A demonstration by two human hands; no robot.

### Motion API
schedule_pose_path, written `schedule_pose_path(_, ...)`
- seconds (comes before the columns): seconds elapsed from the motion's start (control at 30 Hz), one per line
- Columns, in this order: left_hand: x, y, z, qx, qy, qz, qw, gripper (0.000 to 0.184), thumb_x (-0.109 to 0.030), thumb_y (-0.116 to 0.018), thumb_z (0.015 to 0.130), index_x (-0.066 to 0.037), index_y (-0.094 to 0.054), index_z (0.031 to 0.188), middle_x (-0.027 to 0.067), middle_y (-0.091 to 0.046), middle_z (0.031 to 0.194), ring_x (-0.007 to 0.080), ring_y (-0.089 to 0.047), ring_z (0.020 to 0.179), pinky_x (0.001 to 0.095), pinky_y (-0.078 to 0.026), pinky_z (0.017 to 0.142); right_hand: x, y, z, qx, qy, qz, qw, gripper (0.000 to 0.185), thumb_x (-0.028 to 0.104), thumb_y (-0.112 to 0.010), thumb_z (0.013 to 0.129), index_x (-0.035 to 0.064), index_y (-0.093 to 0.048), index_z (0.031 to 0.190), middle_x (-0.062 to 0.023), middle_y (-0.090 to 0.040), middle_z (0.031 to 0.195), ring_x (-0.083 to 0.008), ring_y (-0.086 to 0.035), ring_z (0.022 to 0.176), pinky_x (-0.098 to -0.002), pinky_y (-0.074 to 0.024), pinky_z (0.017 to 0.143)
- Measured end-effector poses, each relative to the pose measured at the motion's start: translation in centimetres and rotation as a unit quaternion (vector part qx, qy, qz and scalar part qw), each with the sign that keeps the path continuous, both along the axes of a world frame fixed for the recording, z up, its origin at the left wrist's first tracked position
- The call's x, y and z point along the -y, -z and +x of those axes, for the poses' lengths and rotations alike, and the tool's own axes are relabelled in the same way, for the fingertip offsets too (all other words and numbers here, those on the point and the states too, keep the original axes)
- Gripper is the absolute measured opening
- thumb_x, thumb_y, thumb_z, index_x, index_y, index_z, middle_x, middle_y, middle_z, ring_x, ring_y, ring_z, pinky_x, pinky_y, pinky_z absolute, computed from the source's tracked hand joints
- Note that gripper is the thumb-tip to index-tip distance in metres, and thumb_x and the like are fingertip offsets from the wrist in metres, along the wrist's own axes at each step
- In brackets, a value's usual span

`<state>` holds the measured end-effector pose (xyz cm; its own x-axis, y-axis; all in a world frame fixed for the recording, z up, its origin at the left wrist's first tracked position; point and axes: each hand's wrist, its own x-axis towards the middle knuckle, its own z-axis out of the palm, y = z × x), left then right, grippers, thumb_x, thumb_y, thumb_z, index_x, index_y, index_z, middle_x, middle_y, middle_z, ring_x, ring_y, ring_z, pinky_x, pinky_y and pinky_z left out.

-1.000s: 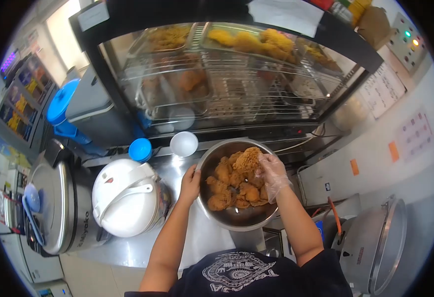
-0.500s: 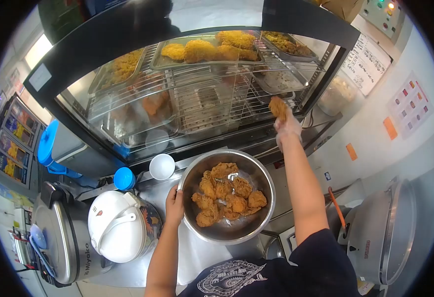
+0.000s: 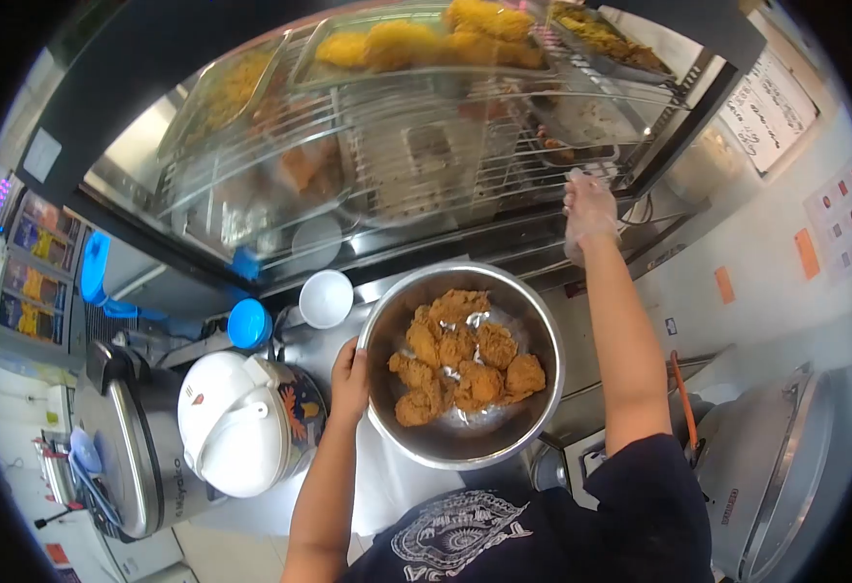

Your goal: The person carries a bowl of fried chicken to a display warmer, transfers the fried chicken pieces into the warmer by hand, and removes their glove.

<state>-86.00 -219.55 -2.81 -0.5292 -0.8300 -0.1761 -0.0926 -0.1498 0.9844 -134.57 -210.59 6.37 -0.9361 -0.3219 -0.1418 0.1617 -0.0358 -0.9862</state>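
Note:
A steel bowl (image 3: pixel 543 428) holds several pieces of brown fried chicken (image 3: pixel 479 385). My left hand (image 3: pixel 350 381) grips its left rim, thumb on top. My right hand (image 3: pixel 591 216), in a clear plastic glove, is raised beyond the bowl at the lower right edge of the glass-fronted display cabinet (image 3: pixel 426 228). Its fingers are curled; what they hold, if anything, cannot be made out. Behind the glass, a tray of yellow breaded pieces (image 3: pixel 397 44) sits on the upper rack, and a small dark tray (image 3: pixel 581 155) is lower right.
Left of the bowl are a white cup (image 3: pixel 326 298), a blue cup (image 3: pixel 249 324), a white rice cooker (image 3: pixel 241 423) and a larger steel cooker (image 3: pixel 139 447). A big metal pot (image 3: pixel 756 486) stands at the right, near an orange handle (image 3: pixel 683 398).
My right hand took a chicken piece from the bowl up to the cabinet; that piece no longer shows in its fingers. My left hand has stayed on the rim. The view has shifted.

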Motion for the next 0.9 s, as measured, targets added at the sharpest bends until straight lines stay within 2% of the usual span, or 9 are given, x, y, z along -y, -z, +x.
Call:
schedule_pose_path(0.13,0.0,-0.2,-0.1,-0.004,0.009,-0.005,1.000,0.035,-0.021,-0.048,0.108,0.000,-0.056,0.134,0.0075,-0.065,0.121,0.0135,-0.058,0.110,0.0290,-0.046,0.096,-4.9,-1.3,9.3,-0.174,-0.167,0.169,0.956,0.028,0.031,-0.069,0.096,0.0027,-0.067,0.095,-0.0038,-0.066,0.079,-0.0137,-0.062,0.067,-0.0299,-0.0518,0.064)
schedule_pose_path(0.2,0.0,-0.3,-0.2,-0.020,0.008,0.013,1.000,0.034,-0.021,-0.049,0.108,0.000,-0.056,0.133,0.0073,-0.065,0.120,0.0131,-0.059,0.109,0.0284,-0.047,0.095,-6.9,-2.4,14.7,-0.309,-0.281,0.214,0.883,0.035,0.035,-0.073,0.091,0.0020,-0.069,0.102,-0.0102,-0.071,0.091,-0.0213,-0.068,0.081,-0.0355,-0.0556,0.077)
schedule_pose_path(0.27,0.1,0.0,-0.1,-0.029,0.012,0.017,0.999,0.033,-0.020,-0.049,0.108,0.000,-0.057,0.133,0.0074,-0.065,0.120,0.0129,-0.059,0.108,0.0283,-0.048,0.094,-7.9,-5.5,18.9,-0.271,-0.506,0.338,0.746,0.050,0.039,-0.077,0.085,0.0027,-0.067,0.118,-0.0170,-0.070,0.106,-0.0308,-0.069,0.095,-0.0397,-0.0555,0.087)
schedule_pose_path(0.33,0.1,0.4,-0.1,-0.044,0.009,0.021,0.999,0.032,-0.021,-0.050,0.108,0.000,-0.058,0.132,0.0073,-0.065,0.119,0.0130,-0.060,0.106,0.0282,-0.048,0.093,-10.0,-4.8,22.8,-0.425,-0.551,0.373,0.614,0.072,0.040,-0.081,0.080,0.0060,-0.057,0.139,-0.0197,-0.065,0.121,-0.0348,-0.062,0.114,-0.0410,-0.0520,0.096)
schedule_pose_path(0.5,-0.1,0.5,-0.1,-0.052,0.005,0.011,0.999,0.032,-0.020,-0.050,0.107,0.001,-0.058,0.130,0.0076,-0.067,0.116,0.0137,-0.061,0.104,0.0287,-0.049,0.092,-9.9,-1.7,26.8,-0.466,-0.558,0.468,0.503,0.084,0.038,-0.083,0.076,0.0075,-0.049,0.147,-0.0190,-0.064,0.112,-0.0386,-0.061,0.107,-0.0466,-0.0522,0.094)
schedule_pose_path(0.63,0.5,1.6,-0.1,-0.024,0.001,-0.030,0.999,0.033,-0.018,-0.050,0.106,0.003,-0.059,0.131,0.0090,-0.068,0.116,0.0152,-0.061,0.105,0.0293,-0.048,0.094,-9.5,-3.8,27.5,-0.421,-0.542,0.494,0.534,0.078,0.029,-0.081,0.080,0.0051,-0.049,0.146,-0.0209,-0.065,0.117,-0.0369,-0.063,0.109,-0.0451,-0.0527,0.095)
schedule_pose_path(0.73,0.4,1.4,0.3,-0.013,-0.002,-0.048,0.999,0.034,-0.019,-0.051,0.106,0.004,-0.059,0.129,0.0099,-0.068,0.116,0.0166,-0.060,0.107,0.0302,-0.047,0.095,-11.0,-3.7,25.8,-0.228,-0.504,0.312,0.772,0.068,0.020,-0.076,0.086,-0.0003,-0.049,0.145,-0.0215,-0.065,0.126,-0.0291,-0.064,0.117,-0.0384,-0.0524,0.099)
schedule_pose_path(0.77,0.3,0.9,0.1,-0.017,0.000,-0.049,0.999,0.034,-0.019,-0.051,0.106,0.004,-0.059,0.129,0.0103,-0.068,0.116,0.0170,-0.060,0.107,0.0305,-0.047,0.096,-11.4,-3.0,25.2,-0.037,-0.482,0.188,0.855,0.060,0.018,-0.069,0.093,0.0008,-0.047,0.147,-0.0172,-0.062,0.136,-0.0249,-0.062,0.122,-0.0372,-0.0518,0.100)
schedule_pose_path(0.9,0.4,1.1,0.1,-0.017,0.009,-0.055,0.998,0.034,-0.021,-0.049,0.107,0.003,-0.059,0.129,0.0101,-0.067,0.117,0.0164,-0.060,0.108,0.0304,-0.047,0.095,-12.1,-6.4,23.8,0.174,-0.332,-0.157,0.914,0.054,0.030,-0.063,0.099,0.0019,-0.050,0.143,-0.0137,-0.064,0.130,-0.0195,-0.065,0.110,-0.0328,-0.0571,0.080)
